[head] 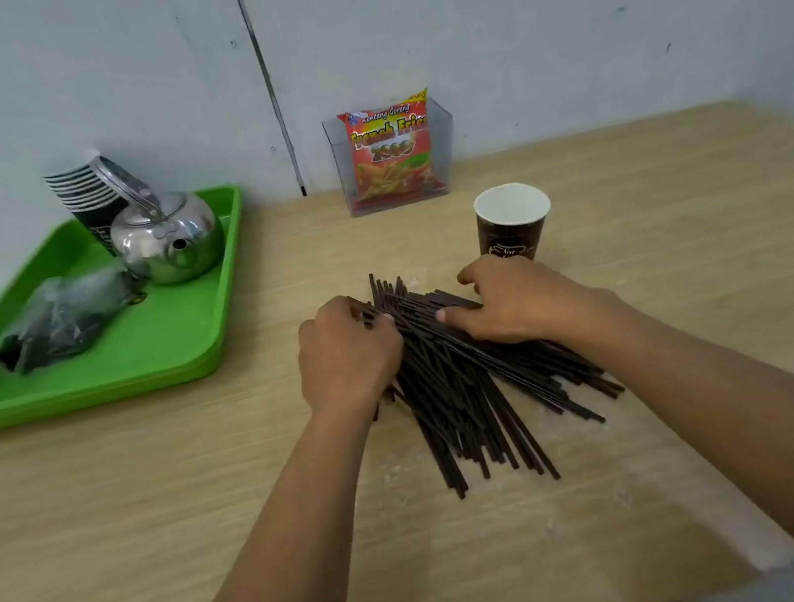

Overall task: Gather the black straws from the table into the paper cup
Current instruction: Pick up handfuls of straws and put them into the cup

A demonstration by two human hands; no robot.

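A fanned pile of several black straws (467, 393) lies on the wooden table (155, 495) in the middle of the view. My left hand (349, 355) rests on the pile's left side with its fingers curled around some straw ends. My right hand (515, 303) presses on the pile's right side, fingers spread over the straws. A dark paper cup (513, 222) with a white inside stands upright and empty just beyond my right hand.
A green tray (143, 351) at the left holds a steel kettle (166, 238), a stack of paper cups (85, 199) and a plastic bag of dark items (65, 319). A clear holder with a snack packet (393, 155) stands by the wall.
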